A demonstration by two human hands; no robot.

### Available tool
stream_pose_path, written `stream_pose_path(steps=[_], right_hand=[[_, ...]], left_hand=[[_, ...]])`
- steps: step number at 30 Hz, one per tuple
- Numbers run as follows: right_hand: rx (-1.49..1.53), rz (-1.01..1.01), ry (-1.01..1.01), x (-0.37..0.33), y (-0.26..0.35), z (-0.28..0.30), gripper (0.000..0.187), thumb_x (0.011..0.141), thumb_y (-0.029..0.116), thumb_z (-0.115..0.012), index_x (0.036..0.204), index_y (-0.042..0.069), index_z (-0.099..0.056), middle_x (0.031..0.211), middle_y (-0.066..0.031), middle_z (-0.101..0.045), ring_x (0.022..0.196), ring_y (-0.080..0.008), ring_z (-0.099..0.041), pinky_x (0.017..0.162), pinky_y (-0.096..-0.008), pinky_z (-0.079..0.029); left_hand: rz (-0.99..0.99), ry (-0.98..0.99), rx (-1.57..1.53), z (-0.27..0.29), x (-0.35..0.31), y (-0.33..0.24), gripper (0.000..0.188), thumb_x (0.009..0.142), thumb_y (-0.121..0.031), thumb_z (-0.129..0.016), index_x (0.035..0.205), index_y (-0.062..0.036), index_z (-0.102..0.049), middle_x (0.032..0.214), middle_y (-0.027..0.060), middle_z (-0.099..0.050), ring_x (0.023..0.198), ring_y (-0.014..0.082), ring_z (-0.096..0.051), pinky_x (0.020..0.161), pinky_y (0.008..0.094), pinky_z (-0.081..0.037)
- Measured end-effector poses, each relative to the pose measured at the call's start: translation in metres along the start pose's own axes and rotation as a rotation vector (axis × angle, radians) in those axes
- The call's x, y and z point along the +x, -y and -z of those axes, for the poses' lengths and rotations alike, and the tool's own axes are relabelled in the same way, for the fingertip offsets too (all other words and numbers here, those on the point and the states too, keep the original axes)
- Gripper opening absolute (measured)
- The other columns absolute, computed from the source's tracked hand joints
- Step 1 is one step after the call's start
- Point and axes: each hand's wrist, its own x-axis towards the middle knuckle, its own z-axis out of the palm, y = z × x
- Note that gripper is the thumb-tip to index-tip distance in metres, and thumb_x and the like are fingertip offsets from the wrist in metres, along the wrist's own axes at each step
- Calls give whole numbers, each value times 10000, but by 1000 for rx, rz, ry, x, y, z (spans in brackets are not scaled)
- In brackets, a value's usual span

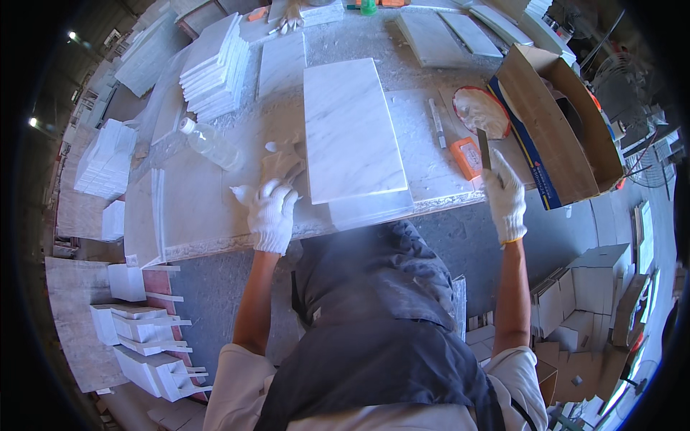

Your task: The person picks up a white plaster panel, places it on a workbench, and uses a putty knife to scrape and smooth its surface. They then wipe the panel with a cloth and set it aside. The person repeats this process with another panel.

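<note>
A white marble tile (353,133) with grey veins lies in front of me at the table's near edge, over another pale slab. Left of it, my left hand (273,214), in a white knit glove, has its fingers curled at the table edge. Something white and crumpled sticks out beside them, though I cannot make out what it is. A crumpled pale cloth (286,164) lies just beyond that hand. To the tile's right, my gloved right hand (505,197) is closed around a narrow, dark, flat-bladed scraper (484,149) that points away from me.
A red-rimmed round dish (480,111) of white paste, an orange block (467,159) and a marker (437,123) lie at right, beside an open cardboard box (550,126). A clear bottle (212,146) and stacked tiles (215,68) are at left. Another person's gloved hand (291,18) shows at the far side.
</note>
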Motion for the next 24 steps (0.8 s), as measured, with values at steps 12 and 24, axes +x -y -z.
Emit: stream_pose_path(steps=[12, 24], right_hand=[[-546, 153, -72, 112, -41, 34, 275, 946, 267, -620, 1101, 92, -766, 1080, -168, -731, 989, -347, -700, 879, -415, -551], [-643, 158, -188, 84, 17, 16, 360, 986, 295, -621, 1317, 161, -668, 1163, -129, -671, 1032, -320, -691, 883, -419, -552]], left_hand=[[181, 58, -70, 11, 18, -4, 306, 995, -252, -591, 1275, -160, -672, 1243, 108, -656, 1116, 316, -638, 923, 422, -532], [483, -43, -838, 18, 10, -21, 379, 1053, -238, -575, 1363, -23, -605, 1347, 72, -625, 1081, 133, -637, 910, 289, -540]])
